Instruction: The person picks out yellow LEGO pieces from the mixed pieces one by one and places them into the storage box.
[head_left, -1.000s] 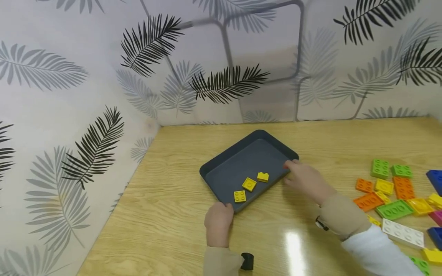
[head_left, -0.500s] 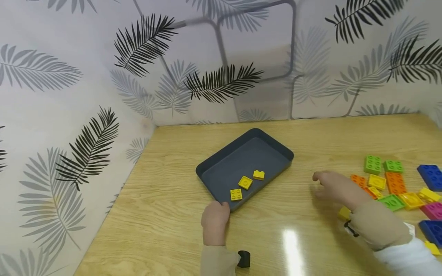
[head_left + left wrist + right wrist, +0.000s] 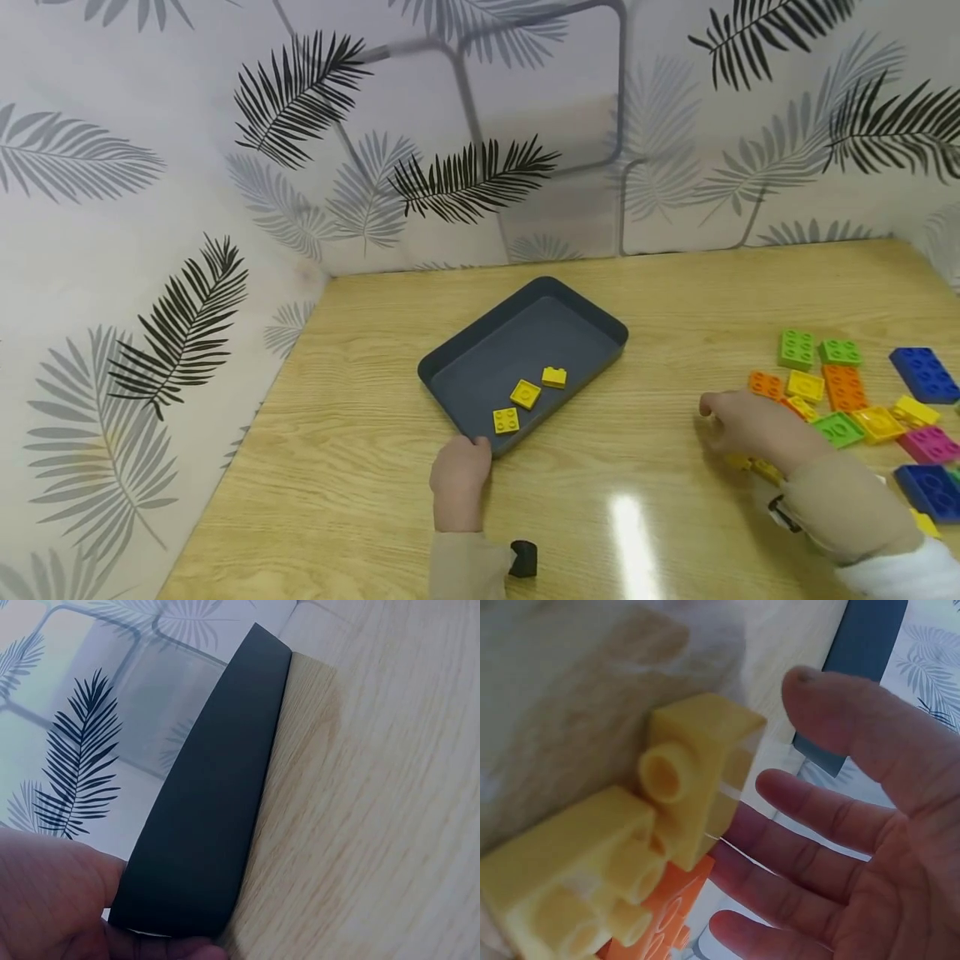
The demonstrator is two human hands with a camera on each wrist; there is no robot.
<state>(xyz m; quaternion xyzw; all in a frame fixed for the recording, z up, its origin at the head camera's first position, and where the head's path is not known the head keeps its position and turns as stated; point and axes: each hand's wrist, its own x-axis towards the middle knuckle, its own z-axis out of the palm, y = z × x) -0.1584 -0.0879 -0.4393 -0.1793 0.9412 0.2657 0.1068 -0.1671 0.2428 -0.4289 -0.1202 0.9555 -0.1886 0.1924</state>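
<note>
Right hand [image 3: 761, 429], fingers spread and empty, is just beside a yellow brick [image 3: 703, 780], having left the tray [image 3: 517, 342] for loose bricks [image 3: 845, 387] on the bench [image 3: 345, 433]: work apparently turns there. Left hand [image 3: 459, 475] grips the tray's near corner; three yellow bricks [image 3: 525, 394] lie inside.

1. The dark tray [image 3: 517, 333] looks like smooth plastic; its outer wall, seen from the left wrist, is evenly matt.
2. The yellow bricks in the tray [image 3: 526, 394] look like smooth moulded plastic with a slight shine.
3. The loose bricks [image 3: 846, 387] look like the same hard plastic, smooth-sided and studded, softly glossy.
4. The surface [image 3: 360, 417] has a wood-grain finish, smooth and glossy enough to throw back a bright streak of light.
5. The leaf-printed backdrop [image 3: 555, 92] is mostly matt; whether cloth or paper, I can't tell.
6. The beige cuff [image 3: 851, 504] and white sleeve [image 3: 903, 573] look like matt cloth.
</note>
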